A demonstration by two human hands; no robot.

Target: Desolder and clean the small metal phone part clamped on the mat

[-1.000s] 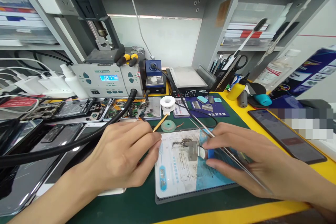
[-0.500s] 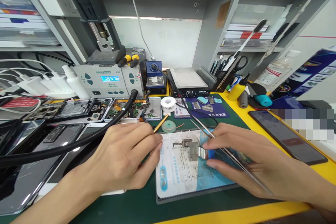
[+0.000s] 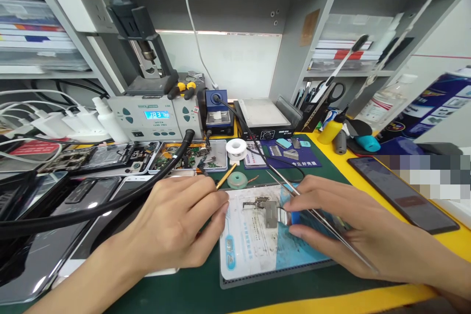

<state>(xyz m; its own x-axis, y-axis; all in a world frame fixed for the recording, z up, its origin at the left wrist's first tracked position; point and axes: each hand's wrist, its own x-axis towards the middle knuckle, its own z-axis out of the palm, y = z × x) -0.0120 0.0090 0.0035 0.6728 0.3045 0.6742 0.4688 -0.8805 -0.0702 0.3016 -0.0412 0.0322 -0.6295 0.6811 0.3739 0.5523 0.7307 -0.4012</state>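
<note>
My left hand (image 3: 176,228) rests on the green mat, fingers pinched on a thin wooden-handled tool (image 3: 225,177) whose tip is hidden behind the fingers. My right hand (image 3: 331,216) is closed round a blue-handled soldering iron (image 3: 294,217), its cable running back to the station, and long steel tweezers (image 3: 312,211) lie under the same fingers. The iron's shiny metal end touches a small metal shield on a circuit board (image 3: 265,206). The board lies on a white and blue work pad (image 3: 253,245) between both hands.
A rework station (image 3: 154,117) with a lit display stands behind, its black hose (image 3: 110,201) crossing the left side. Opened phones (image 3: 91,157), a parts tray (image 3: 191,154), solder spool (image 3: 235,148), wick reel (image 3: 237,180) and a dark phone (image 3: 401,194) surround the pad.
The hands have barely moved. The view has tilted slightly, so everything sits a little lower. The station display reading has dropped.
</note>
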